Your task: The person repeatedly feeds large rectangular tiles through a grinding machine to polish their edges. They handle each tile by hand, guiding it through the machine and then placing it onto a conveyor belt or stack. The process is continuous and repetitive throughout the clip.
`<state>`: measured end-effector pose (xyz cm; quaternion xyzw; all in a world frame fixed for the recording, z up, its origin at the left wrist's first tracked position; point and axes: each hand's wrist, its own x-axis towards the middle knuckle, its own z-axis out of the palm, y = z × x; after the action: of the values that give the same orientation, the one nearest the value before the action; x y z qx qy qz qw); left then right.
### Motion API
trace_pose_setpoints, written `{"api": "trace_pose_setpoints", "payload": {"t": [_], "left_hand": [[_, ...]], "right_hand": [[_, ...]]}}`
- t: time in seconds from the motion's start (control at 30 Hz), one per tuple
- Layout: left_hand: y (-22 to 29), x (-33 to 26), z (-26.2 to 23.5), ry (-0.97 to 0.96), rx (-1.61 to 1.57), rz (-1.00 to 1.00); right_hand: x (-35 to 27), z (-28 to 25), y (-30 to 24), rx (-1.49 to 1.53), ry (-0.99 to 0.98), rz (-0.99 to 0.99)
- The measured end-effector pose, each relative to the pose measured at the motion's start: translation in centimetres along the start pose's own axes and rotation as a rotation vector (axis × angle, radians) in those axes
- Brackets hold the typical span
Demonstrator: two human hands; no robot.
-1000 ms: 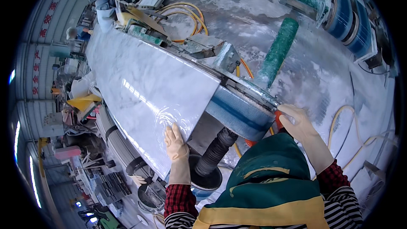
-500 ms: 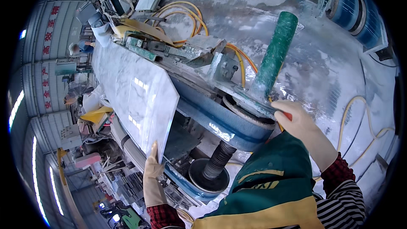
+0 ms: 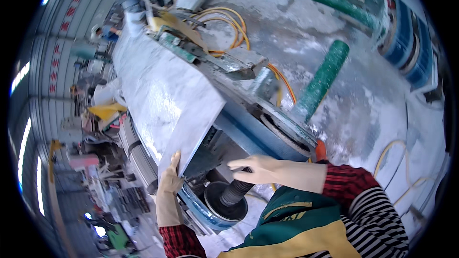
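Observation:
A white, grey-veined stone slab (image 3: 158, 83) lies tilted on the machine, its near corner toward me. My left hand (image 3: 169, 186), in a cream rubber glove, grips that corner with a finger along the top face. Gloved alike, my right hand (image 3: 260, 169) reaches leftward over the machine with fingers stretched out and nothing in them. It is apart from the slab, above a black ribbed column (image 3: 235, 193). Behind my right wrist runs the wide blue belt (image 3: 258, 138) round its wheel. An orange-red handle (image 3: 321, 150) stands beside the belt's right end.
A green cylinder (image 3: 327, 74) rises beyond the belt. Yellow-orange hoses (image 3: 244, 31) coil on the wet floor. Another blue-belted machine (image 3: 406, 43) stands at the far right. A person (image 3: 103, 32) is at the far left, past the slab. My green and yellow apron (image 3: 291, 220) is close to the machine.
My right hand has left the orange-red handle and swung left across the machine, its fingers now extended. My left hand keeps its grip on the slab's corner. The view has shifted slightly.

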<state>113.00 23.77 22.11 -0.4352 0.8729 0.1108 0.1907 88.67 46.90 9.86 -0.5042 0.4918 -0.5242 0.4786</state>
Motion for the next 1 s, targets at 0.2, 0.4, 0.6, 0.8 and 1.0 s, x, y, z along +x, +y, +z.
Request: {"api": "trace_pose_setpoints", "payload": {"t": [0.2, 0.4, 0.6, 0.8, 1.0], "left_hand": [[-4.9, -1.0, 4.1, 0.279, 0.128, 0.214], [-2.6, -10.4, 8.3, 0.995, -0.103, 0.280], [-7.9, -20.4, 18.9, 0.903, -0.578, 0.201], [-10.2, -19.7, 24.8, 1.083, -0.690, 0.188], [-10.7, -20.1, 26.1, 1.095, -0.730, 0.143]], "right_hand": [[12.2, 14.4, -4.5, 0.757, -0.029, 0.333], [11.5, 18.8, -4.7, 0.864, 0.499, 0.539], [11.9, 18.4, -3.6, 0.734, 0.449, 0.401], [13.0, 17.7, -4.6, 0.553, 0.456, 0.257], [14.9, 18.4, -6.5, 0.399, 0.530, 0.290]]}}
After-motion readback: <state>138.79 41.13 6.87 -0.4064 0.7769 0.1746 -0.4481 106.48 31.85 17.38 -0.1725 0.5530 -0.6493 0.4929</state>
